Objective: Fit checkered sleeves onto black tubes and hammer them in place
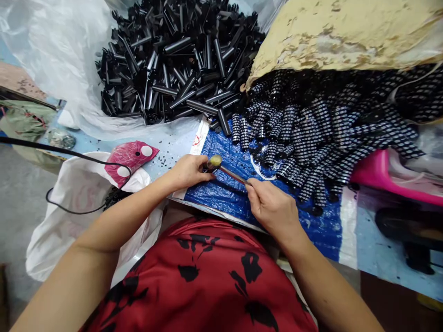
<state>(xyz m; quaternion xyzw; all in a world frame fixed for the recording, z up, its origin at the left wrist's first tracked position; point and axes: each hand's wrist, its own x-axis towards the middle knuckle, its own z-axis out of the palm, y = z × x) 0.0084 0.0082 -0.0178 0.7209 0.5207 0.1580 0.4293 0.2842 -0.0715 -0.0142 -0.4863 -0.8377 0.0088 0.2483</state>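
Note:
My right hand (272,203) is closed round the thin handle of a small hammer (233,175). Its rounded yellowish hammer head (215,160) is at the fingertips of my left hand (190,174). Thumb and fingers of that hand pinch a small black part (210,168), mostly hidden by the fingers and the hammer head. Both hands are over a blue plastic sheet (224,193) on the table. Beyond them lies a heap of glossy black plastic tubes (180,69). To the right is a pile of black tubes with white-dotted surfaces (308,133).
A yellow worn cover (332,37) overhangs the dotted pile. At the right stands a pink container (377,177). A white bag (62,216) hangs at the left, near a pink dotted pouch (129,161) and a black cable (69,152). Clear plastic sheeting (58,41) lies behind.

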